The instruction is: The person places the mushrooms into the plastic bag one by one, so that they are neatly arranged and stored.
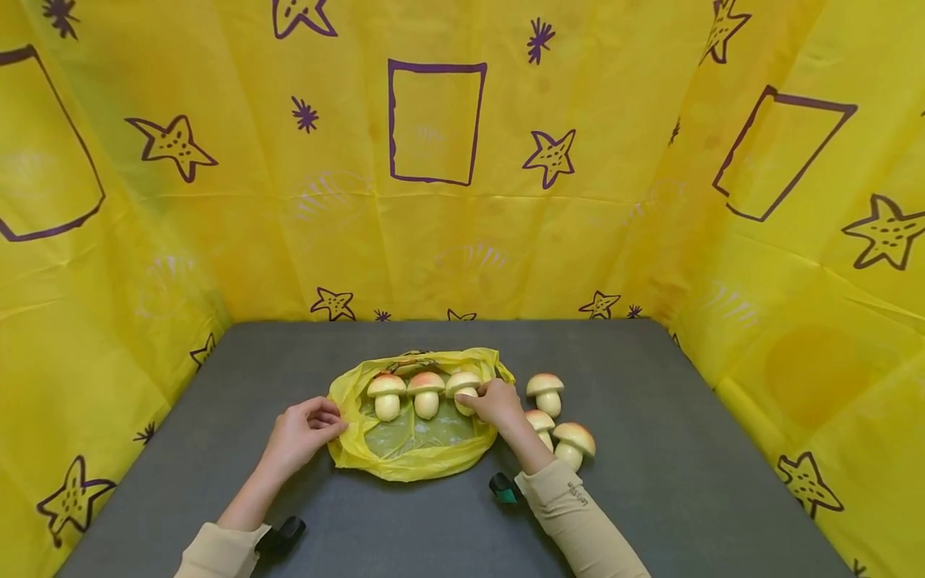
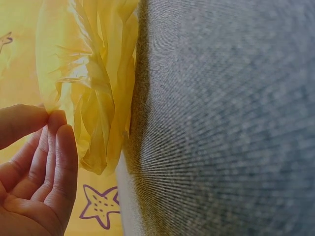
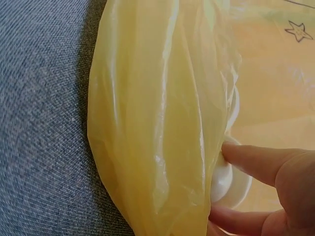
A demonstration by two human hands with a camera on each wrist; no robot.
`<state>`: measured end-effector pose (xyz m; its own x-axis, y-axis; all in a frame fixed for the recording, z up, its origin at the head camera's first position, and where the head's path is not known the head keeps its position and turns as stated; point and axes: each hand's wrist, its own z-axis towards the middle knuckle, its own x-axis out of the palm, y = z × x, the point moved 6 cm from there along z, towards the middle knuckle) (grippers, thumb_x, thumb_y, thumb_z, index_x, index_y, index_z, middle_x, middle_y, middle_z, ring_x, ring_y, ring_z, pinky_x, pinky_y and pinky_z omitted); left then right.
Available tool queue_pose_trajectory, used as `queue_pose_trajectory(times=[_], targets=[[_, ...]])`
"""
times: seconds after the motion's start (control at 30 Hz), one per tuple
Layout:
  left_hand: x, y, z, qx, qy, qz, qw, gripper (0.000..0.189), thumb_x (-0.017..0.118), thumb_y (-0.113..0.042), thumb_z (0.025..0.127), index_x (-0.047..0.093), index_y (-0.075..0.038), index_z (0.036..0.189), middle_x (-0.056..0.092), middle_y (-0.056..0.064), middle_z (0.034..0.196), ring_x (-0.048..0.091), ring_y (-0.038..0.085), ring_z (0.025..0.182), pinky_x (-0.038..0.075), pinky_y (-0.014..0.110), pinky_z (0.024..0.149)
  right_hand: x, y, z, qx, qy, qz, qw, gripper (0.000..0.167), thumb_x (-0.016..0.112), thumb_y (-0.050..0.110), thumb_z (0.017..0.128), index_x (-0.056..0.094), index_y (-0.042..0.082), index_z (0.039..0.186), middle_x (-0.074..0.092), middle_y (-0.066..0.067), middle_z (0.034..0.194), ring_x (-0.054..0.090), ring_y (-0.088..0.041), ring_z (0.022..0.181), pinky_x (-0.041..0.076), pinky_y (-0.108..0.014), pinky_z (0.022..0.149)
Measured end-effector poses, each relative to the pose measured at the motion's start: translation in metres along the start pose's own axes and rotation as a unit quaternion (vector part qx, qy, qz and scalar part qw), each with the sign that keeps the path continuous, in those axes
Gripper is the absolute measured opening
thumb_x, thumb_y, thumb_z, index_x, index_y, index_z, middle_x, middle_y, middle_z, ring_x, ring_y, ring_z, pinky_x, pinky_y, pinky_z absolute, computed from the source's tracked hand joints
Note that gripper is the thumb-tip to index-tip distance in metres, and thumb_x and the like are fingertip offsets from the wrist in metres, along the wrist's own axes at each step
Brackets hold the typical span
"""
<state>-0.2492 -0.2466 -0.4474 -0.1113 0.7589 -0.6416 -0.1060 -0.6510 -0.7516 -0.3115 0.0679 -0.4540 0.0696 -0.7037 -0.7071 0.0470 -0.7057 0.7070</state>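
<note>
A yellow plastic bag (image 1: 405,467) lies spread on the table with its mouth facing up. My left hand (image 1: 299,433) pinches the bag's left rim between thumb and fingertips, as the left wrist view also shows. Inside the bag, two toy mushrooms (image 1: 426,393) with reddish-cream caps lie side by side. My right hand (image 1: 500,408) reaches over the right rim and grips a third toy mushroom (image 1: 462,380) at its stem, beside those two. In the right wrist view, the bag's wall partly hides this mushroom (image 3: 222,183) and some of the fingers.
Three more toy mushrooms (image 1: 574,443) lie on the grey table (image 1: 679,482) right of the bag, one partly behind my right wrist. Yellow cloth walls (image 1: 433,233) with drawn stars enclose the table's back and sides. Dark wrist devices (image 1: 283,536) sit at both cuffs.
</note>
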Motion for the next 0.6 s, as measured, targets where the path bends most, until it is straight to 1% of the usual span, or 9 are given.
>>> queue_pose_trajectory(times=[0.1, 0.33, 0.5, 0.6], targets=[[-0.0002, 0.0007, -0.0008, 0.001, -0.001, 0.000, 1.0000, 0.024, 0.078, -0.021, 0.079, 0.065, -0.005, 0.092, 0.068, 0.004, 0.084, 0.062, 0.009, 0.071, 0.049, 0.019, 0.063, 0.0008, -0.0003, 0.0006, 0.006, 0.004, 0.005, 1.0000, 0.053, 0.073, 0.038, 0.082, 0.038, 0.016, 0.048, 0.033, 0.005, 0.042, 0.028, -0.009, 0.037, 0.024, -0.022, 0.040], [-0.0005, 0.0016, -0.0008, -0.003, 0.000, -0.004, 1.0000, 0.025, 0.078, -0.022, 0.079, 0.065, -0.005, 0.093, 0.068, 0.005, 0.085, 0.063, 0.011, 0.073, 0.050, 0.019, 0.064, 0.0001, 0.0018, -0.0005, 0.001, 0.005, 0.002, 1.0000, 0.046, 0.072, 0.035, 0.083, 0.048, 0.015, 0.049, 0.047, 0.003, 0.043, 0.042, -0.010, 0.040, 0.029, -0.021, 0.042], [-0.0005, 0.0020, -0.0009, -0.003, -0.003, 0.000, 1.0000, 0.025, 0.078, -0.021, 0.079, 0.065, -0.005, 0.093, 0.068, 0.005, 0.085, 0.063, 0.010, 0.073, 0.050, 0.019, 0.064, -0.0001, 0.0028, -0.0024, 0.002, 0.008, -0.004, 1.0000, 0.042, 0.073, 0.032, 0.082, 0.053, 0.011, 0.052, 0.050, 0.003, 0.045, 0.045, -0.010, 0.042, 0.031, -0.021, 0.043], [-0.0001, 0.0017, -0.0008, 0.000, -0.003, 0.000, 1.0000, 0.024, 0.078, -0.020, 0.079, 0.065, -0.005, 0.092, 0.068, 0.005, 0.084, 0.062, 0.009, 0.072, 0.050, 0.019, 0.063, -0.0002, 0.0025, -0.0024, 0.001, 0.010, -0.006, 0.9999, 0.039, 0.073, 0.030, 0.083, 0.059, 0.007, 0.055, 0.054, 0.001, 0.048, 0.047, -0.011, 0.043, 0.032, -0.022, 0.044]])
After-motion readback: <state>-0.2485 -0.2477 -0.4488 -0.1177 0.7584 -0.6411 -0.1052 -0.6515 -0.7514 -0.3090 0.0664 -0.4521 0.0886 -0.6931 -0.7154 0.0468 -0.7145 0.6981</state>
